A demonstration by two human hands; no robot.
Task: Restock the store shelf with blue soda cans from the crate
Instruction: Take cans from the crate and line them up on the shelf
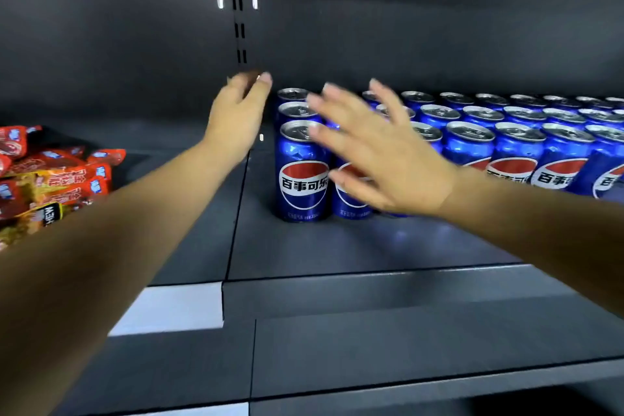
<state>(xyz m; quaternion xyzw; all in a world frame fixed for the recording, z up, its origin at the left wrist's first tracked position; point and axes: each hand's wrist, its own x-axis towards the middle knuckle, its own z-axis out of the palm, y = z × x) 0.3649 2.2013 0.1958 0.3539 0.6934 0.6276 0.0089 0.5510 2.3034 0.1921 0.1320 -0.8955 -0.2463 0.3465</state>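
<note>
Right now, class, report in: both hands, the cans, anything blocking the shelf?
Left hand open, empty. Right hand open, blurred, before the blue metal soda cans standing upright in rows. Red snack packets lie apart, left.

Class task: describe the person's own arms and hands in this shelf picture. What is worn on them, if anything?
Both forearms are bare as far as the frame shows: no sleeves, gloves or watch in view. The left hand and right hand show no rings or wristbands, though the right one is motion-blurred, so small details cannot be ruled out. Fingernails on the left hand look short and unpainted.
</note>
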